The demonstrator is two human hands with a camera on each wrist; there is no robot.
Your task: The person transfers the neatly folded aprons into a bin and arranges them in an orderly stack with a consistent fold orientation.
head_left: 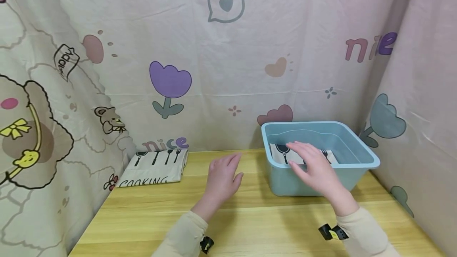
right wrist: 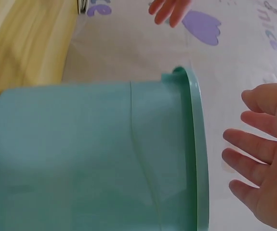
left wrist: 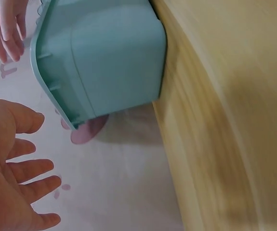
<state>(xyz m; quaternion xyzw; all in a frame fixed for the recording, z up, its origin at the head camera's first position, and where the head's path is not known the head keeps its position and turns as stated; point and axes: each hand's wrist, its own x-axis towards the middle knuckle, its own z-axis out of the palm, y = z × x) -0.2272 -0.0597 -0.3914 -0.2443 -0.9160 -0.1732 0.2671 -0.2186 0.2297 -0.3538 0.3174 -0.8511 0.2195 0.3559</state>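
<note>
A pale wooden worktop (head_left: 250, 217) stands boxed in by cartoon-printed fabric curtains (head_left: 285, 43), with a folded "COOKING" cloth (head_left: 153, 167) at the back, left of both hands. The left grip (head_left: 223, 177) hovers flat and holds nothing. To its right, the right grip (head_left: 314, 165), fingers spread and empty, hangs over the near rim of a teal plastic bin (head_left: 357, 165), with a folded utensil-print cloth (head_left: 282, 152) under its fingertips.
</note>
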